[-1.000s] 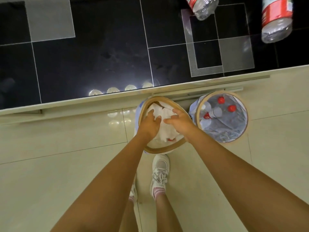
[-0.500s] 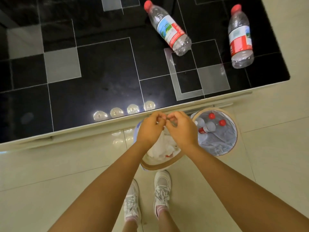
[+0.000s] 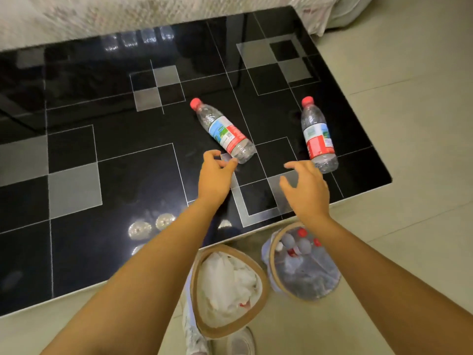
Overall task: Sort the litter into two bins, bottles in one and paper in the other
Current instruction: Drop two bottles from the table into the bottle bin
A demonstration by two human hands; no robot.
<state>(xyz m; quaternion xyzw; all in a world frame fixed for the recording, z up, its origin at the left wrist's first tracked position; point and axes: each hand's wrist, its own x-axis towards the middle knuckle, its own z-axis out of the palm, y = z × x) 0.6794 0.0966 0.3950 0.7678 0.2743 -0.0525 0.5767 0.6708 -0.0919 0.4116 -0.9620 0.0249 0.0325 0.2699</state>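
Two bottles: both lie on the black desk (image 3: 76,155), red caps pointing away from the person.
Left bottle (image 3: 223,130): lies slanted, cap up-left, base down-right; clear, with a red and white label.
Right bottle (image 3: 318,135): lies nearly lengthwise, base toward the desk's near right edge; well apart from the left bottle.
Left hand (image 3: 213,179): stretched out over the desk, holding nothing; fingers loosely curved, thumb and forefinger spread.
Left fingers (image 3: 229,163): tips just beside the left bottle's base; whether they touch it cannot be told.
Right hand (image 3: 305,190): stretched out over the desk's near right corner, holding nothing; fingers spread and slightly bent.
Right fingers (image 3: 291,165): tips lie left of the right bottle's base, near it; the back of the hand partly overlaps that base in this view, contact not clear.
Paper bin (image 3: 204,326): on the floor (image 3: 422,124) against the desk's near edge, under the left forearm, filled with crumpled white paper (image 3: 230,285).
Bottle bin (image 3: 272,270): just to the right of the paper bin, touching or nearly so; holds several clear bottles with red caps.
Shoe (image 3: 242,343): white, on the floor below the paper bin.
Cloth (image 3: 128,14): pale patterned fabric beyond the desk's far edge, blurred.
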